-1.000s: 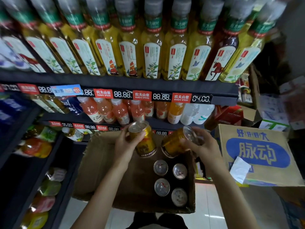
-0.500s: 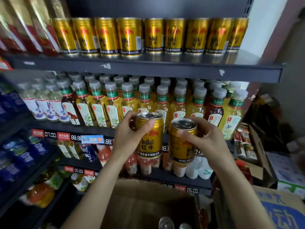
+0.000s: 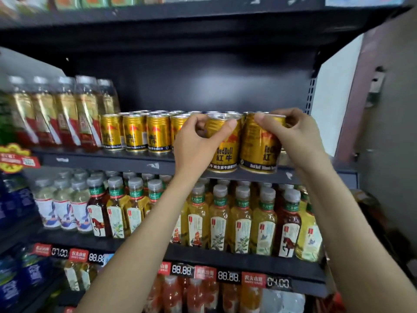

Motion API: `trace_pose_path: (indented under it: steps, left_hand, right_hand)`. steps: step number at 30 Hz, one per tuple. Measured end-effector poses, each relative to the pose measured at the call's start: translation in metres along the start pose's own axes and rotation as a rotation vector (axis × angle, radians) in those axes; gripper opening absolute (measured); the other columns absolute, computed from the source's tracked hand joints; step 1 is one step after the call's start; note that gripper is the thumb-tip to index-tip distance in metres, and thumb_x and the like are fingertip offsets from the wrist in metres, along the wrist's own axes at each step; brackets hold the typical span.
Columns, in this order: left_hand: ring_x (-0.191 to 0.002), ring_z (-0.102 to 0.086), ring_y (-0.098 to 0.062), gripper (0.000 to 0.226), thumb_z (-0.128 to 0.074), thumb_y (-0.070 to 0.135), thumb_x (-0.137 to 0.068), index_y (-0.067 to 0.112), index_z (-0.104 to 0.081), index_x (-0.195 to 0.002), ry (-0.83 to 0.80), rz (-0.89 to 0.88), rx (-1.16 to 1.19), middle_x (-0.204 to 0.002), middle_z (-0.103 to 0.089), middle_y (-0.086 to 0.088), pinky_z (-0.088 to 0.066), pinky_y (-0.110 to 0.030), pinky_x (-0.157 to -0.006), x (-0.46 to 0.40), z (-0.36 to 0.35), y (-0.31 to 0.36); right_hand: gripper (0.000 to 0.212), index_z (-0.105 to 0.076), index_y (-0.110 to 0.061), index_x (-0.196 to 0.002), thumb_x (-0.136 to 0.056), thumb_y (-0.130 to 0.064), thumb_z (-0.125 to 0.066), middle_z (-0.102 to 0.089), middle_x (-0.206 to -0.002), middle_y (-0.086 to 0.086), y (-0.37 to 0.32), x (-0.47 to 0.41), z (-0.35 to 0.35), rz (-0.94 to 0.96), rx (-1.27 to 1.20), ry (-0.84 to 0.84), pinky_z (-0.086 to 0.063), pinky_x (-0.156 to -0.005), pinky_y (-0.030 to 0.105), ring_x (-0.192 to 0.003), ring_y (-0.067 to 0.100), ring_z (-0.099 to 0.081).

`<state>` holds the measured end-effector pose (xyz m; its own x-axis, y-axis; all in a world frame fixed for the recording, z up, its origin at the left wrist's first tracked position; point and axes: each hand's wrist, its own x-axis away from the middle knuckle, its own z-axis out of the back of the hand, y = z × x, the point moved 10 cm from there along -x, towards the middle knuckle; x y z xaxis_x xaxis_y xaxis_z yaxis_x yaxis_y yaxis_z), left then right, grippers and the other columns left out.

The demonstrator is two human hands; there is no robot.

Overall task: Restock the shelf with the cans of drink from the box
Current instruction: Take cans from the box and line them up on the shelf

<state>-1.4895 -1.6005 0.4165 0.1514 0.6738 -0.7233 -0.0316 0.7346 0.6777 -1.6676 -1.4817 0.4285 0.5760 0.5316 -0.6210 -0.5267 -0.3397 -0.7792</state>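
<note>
My left hand (image 3: 198, 143) grips a gold can of drink (image 3: 224, 152) near its top, thumb across the rim. My right hand (image 3: 295, 136) grips a second gold can (image 3: 259, 150) right beside it. Both cans are upright, with their bases at the front edge of the dark shelf (image 3: 108, 158), to the right of a row of several matching gold cans (image 3: 135, 134). More cans stand behind them. The box is out of view.
Tall bottles with red and gold labels (image 3: 65, 114) stand left of the cans on the same shelf. The shelf below holds several tea bottles (image 3: 243, 220) above price tags (image 3: 225, 275). A white side panel (image 3: 334, 91) closes the shelf on the right.
Both hands have lifted the two cans from chest height up to the can shelf. The view tilted upward and the box dropped out of sight.
</note>
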Motion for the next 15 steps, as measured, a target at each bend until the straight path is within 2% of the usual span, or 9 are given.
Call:
trace_pose_path:
  steps: [2, 4, 7, 11, 13, 15]
  left_hand:
    - [-0.077, -0.048, 0.006, 0.036, -0.067, 0.060, -0.070, 0.035, -0.048, -0.084, 0.055, -0.019, -0.063, -0.083, -0.051, 0.022, -0.037, -0.012, -0.066, -0.011, -0.010, 0.002]
    - [-0.082, -0.050, 0.001, 0.044, -0.067, 0.062, -0.070, 0.028, -0.051, -0.094, 0.094, -0.020, -0.085, -0.092, -0.053, 0.017, -0.040, -0.014, -0.069, -0.019, -0.022, -0.004]
    - [-0.095, -0.050, -0.005, 0.058, -0.066, 0.062, -0.071, 0.020, -0.057, -0.109, 0.102, 0.000, -0.109, -0.104, -0.056, 0.011, -0.041, -0.023, -0.082, -0.024, -0.041, -0.019]
    - [-0.114, -0.053, -0.017, 0.066, -0.060, 0.063, -0.076, 0.015, -0.055, -0.121, 0.058, 0.053, -0.138, -0.124, -0.057, -0.002, -0.034, -0.021, -0.083, -0.030, -0.057, -0.040]
    - [-0.122, -0.049, -0.021, 0.071, -0.055, 0.063, -0.079, 0.013, -0.049, -0.129, -0.023, 0.065, -0.158, -0.132, -0.053, -0.004, -0.035, -0.025, -0.088, -0.033, -0.065, -0.045]
    - [-0.127, -0.044, -0.022, 0.078, -0.055, 0.063, -0.080, 0.015, -0.038, -0.138, -0.139, 0.040, -0.216, -0.138, -0.046, -0.005, -0.037, -0.030, -0.094, -0.032, -0.074, -0.047]
  right_hand:
    - [0.061, -0.056, -0.020, -0.102, -0.059, -0.059, -0.077, -0.065, -0.098, -0.001, 0.004, -0.019, 0.004, 0.023, 0.073, 0.092, -0.054, -0.075, 0.028, -0.091, 0.012, -0.064]
    - [0.066, -0.055, -0.020, -0.103, -0.057, -0.063, -0.075, -0.063, -0.102, -0.001, 0.009, -0.032, 0.006, 0.043, 0.151, 0.162, -0.053, -0.084, 0.033, -0.097, 0.015, -0.062]
    - [0.071, -0.054, -0.012, -0.110, -0.062, -0.060, -0.075, -0.058, -0.099, -0.003, 0.018, -0.041, 0.002, 0.069, 0.248, 0.205, -0.049, -0.080, 0.028, -0.095, 0.015, -0.058]
    - [0.071, -0.054, -0.009, -0.109, -0.063, -0.059, -0.075, -0.057, -0.097, -0.002, 0.040, -0.048, -0.005, 0.031, 0.322, 0.191, -0.045, -0.073, 0.027, -0.089, 0.014, -0.055]
    - [0.069, -0.053, -0.010, -0.109, -0.064, -0.057, -0.075, -0.059, -0.099, -0.001, 0.048, -0.049, -0.008, 0.022, 0.323, 0.185, -0.043, -0.072, 0.024, -0.090, 0.014, -0.056]
    - [0.071, -0.051, -0.009, -0.116, -0.067, -0.057, -0.073, -0.060, -0.109, 0.002, 0.051, -0.047, -0.010, 0.047, 0.321, 0.162, -0.045, -0.078, 0.025, -0.098, 0.015, -0.056]
